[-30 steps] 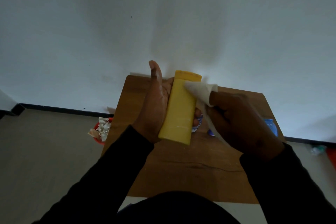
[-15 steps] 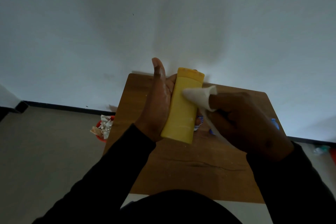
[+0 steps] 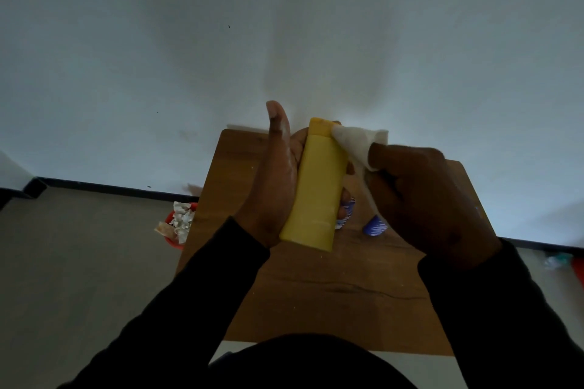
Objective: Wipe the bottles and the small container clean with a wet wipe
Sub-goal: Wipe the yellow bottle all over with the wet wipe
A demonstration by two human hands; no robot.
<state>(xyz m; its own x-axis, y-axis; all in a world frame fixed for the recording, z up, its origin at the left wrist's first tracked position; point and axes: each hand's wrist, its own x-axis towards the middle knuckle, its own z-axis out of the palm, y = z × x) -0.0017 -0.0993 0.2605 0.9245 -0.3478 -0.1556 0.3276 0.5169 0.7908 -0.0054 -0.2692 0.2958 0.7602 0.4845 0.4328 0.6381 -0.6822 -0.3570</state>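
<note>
My left hand (image 3: pixel 278 180) grips a tall yellow bottle (image 3: pixel 316 189) from its left side, thumb pointing up, and holds it above the wooden table (image 3: pixel 316 294). My right hand (image 3: pixel 423 196) is closed on a white wet wipe (image 3: pixel 350 142). The wipe's tip presses against the right edge of the yellow cap at the bottle's top. Behind the bottle and my right hand, two small blue-and-white patterned items (image 3: pixel 374 226) stand on the table, mostly hidden.
The small table stands against a white wall. On the floor to its left sits a red bin (image 3: pixel 178 224) stuffed with crumpled white paper. At the far right on the floor lie a small pale object (image 3: pixel 556 260) and something red.
The wipe slid from the bottle's upper body up to the cap at the top. Both hands and the bottle shifted slightly up in view.
</note>
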